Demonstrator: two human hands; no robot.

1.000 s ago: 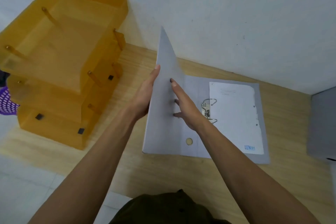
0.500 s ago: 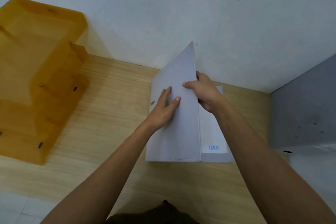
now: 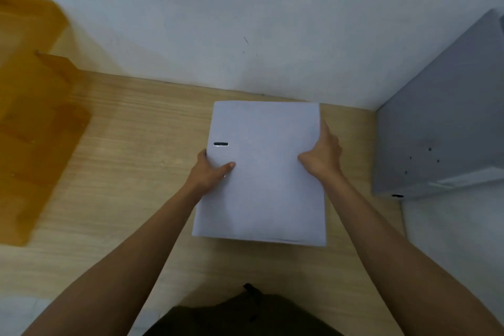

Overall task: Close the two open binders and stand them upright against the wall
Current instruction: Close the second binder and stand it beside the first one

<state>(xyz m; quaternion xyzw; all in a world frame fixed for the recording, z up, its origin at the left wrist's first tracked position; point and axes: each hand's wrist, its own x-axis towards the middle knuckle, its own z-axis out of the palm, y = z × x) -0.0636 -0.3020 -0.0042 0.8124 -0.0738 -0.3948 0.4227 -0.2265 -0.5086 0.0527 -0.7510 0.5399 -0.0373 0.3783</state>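
No text, label, brand, number or sign can be read anywhere. The binder [image 3: 261,172] shows only a plain pale cover with a small dark slot near its left edge and no lettering. The grey binder [image 3: 441,128] on the right carries a few dark specks, none forming characters. The wall [image 3: 245,22] and the orange trays [image 3: 32,106] are unmarked.

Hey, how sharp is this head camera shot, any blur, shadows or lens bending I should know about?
Head view: the orange tray stack at the left edge is smeared by motion blur; the closed binder and both hands are fairly sharp; light is soft and even, with a faint shadow right of the trays on the wall; the wide lens bows the desk edge.
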